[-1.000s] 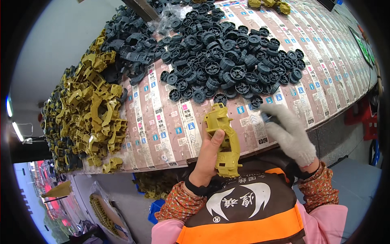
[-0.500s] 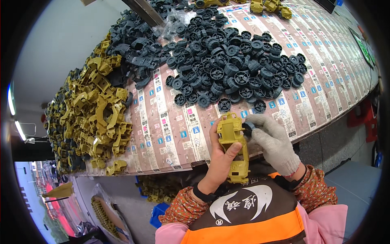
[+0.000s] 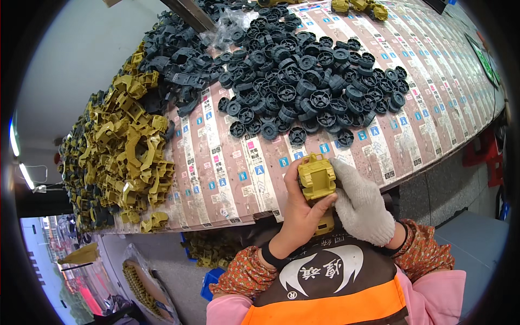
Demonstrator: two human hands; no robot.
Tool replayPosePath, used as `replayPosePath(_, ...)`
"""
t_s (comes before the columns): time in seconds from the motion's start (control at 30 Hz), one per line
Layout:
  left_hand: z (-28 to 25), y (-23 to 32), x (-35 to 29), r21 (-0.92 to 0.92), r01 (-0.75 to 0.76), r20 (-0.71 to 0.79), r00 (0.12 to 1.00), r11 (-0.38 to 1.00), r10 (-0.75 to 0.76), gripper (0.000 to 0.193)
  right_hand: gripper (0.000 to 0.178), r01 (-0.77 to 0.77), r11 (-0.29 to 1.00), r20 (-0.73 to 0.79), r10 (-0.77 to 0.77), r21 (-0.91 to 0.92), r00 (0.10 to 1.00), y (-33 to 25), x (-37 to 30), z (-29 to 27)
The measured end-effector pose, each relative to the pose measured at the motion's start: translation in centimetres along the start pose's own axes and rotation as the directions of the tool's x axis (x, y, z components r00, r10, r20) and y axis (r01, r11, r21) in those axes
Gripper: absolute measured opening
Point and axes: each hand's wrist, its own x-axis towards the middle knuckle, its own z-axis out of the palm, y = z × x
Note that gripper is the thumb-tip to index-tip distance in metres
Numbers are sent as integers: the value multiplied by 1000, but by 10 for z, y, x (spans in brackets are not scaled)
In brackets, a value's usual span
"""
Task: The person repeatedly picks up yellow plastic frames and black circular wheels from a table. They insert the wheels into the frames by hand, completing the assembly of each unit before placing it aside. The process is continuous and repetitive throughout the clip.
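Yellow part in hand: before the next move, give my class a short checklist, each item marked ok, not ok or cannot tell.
1. Yellow part held: ok; the left hand grips it.
2. Right hand at the part: ok; it is against the part's right side.
3. Both hands gloved: not ok; the left is bare.
4. Wheel under the right fingers: cannot tell; the hand hides that spot.
5. Wheels in supply: ok; a wheel pile lies ahead on the table.
6. Yellow pile apart from the wheel pile: ok; it lies further left.

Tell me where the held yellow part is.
In the head view, the yellow part is right of centre, between the left hand and right hand, below the wheels.
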Motion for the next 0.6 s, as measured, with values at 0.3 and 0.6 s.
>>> replayPosePath(0.3, -6, -7, -2, -102, 174, 118, 980, 980, -161, 90, 32, -63, 991, 172, 83, -120, 981, -5, 15, -25)
replayPosePath(0.6, -26, -8, 9, -447, 286, -80, 931, 847, -356, 64, 17, -70, 730, -52, 47, -680, 998, 49, 64, -25)
